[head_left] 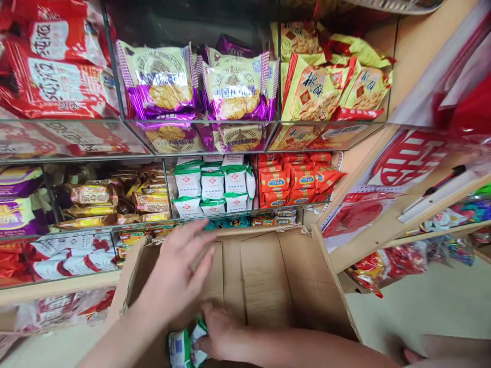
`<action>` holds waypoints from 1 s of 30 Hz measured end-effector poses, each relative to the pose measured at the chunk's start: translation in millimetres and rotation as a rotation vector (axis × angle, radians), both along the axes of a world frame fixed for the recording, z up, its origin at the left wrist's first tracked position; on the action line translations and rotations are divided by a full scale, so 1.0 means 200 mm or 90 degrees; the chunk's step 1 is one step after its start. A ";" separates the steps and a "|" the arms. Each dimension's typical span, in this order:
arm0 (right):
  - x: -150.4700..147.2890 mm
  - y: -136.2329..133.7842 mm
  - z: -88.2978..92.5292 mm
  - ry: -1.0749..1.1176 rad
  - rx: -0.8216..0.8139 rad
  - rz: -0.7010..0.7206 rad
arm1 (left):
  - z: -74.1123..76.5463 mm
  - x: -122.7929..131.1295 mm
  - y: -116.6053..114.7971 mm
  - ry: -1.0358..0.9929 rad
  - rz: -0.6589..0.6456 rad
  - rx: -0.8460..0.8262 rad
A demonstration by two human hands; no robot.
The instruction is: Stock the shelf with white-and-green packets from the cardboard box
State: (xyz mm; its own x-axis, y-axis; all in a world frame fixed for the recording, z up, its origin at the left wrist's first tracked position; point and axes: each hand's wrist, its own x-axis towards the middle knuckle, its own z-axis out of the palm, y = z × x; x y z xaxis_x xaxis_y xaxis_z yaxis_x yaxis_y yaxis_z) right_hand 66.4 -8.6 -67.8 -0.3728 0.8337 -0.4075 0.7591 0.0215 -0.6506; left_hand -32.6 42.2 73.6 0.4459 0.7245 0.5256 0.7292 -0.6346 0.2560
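Observation:
My left hand [182, 268] is over the left side of an open cardboard box [264, 276], its fingers stretched out and nothing visible in them. Just beyond its fingertips, white-and-green snack packets [213, 185] stand in stacked rows in a shelf compartment. Down inside the box, my right hand [224, 329] has its fingers round a small white-and-green snack packet [198, 341]. A similar packet [179, 349] lies beside it, to the left. The lower part of the box is cut off by the frame and partly hidden by my arms.
Red packets [293, 176] fill the compartment right of the white-and-green ones. Above are purple biscuit packs [233, 87] and yellow-red packs [316, 92] behind a clear shelf lip. Brown-gold snacks [94, 197] sit to the left. A wooden shelf side [360, 153] rises at right.

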 end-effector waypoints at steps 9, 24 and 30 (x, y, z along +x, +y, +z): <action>0.28 0.17 0.12 0.181 0.043 -0.090 | -0.26 -0.17 -0.14 -0.305 0.078 -0.422; 0.35 0.08 0.32 0.773 -0.094 -0.480 | -0.25 0.16 -0.15 -0.766 0.152 -0.648; 0.36 0.09 0.33 0.623 0.048 -0.489 | -0.23 0.18 -0.18 -0.742 0.109 -0.665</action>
